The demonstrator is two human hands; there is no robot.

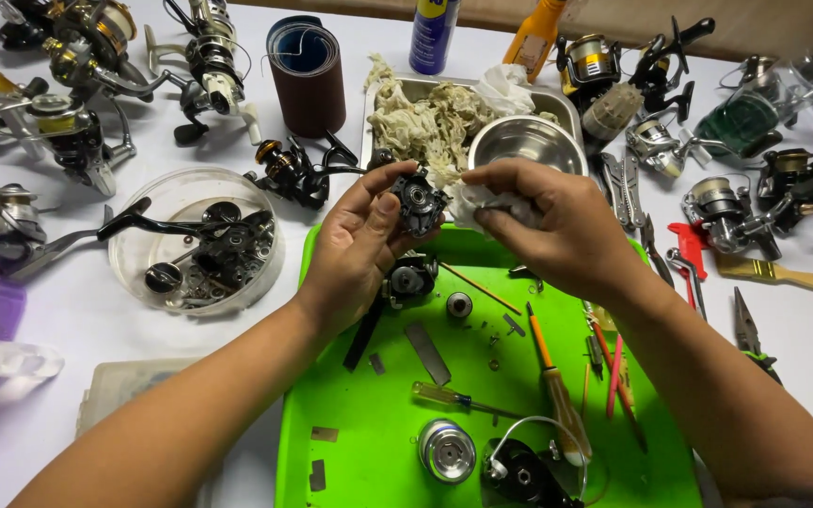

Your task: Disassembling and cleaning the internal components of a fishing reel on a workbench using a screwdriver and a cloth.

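My left hand (358, 246) grips a small black fishing reel body (419, 202) above the far edge of a bright green tray (369, 423). My right hand (557, 221) pinches a crumpled white cloth (468, 200) against the side of that reel body. On the tray below lie another black reel part (409, 279), a silver spool (446, 450), a black rotor with a wire bail (524, 470), a yellow-handled screwdriver (454, 399), an orange-handled tool (553, 386) and small metal bits.
A round clear dish (148, 212) with black reel parts sits left of the tray. Behind are a metal tray (397, 87) of dirty rags, a steel bowl (527, 143), a sandpaper roll (308, 75), a spray can and a bottle. Several reels, pliers (750, 334) and a brush (773, 274) lie around.
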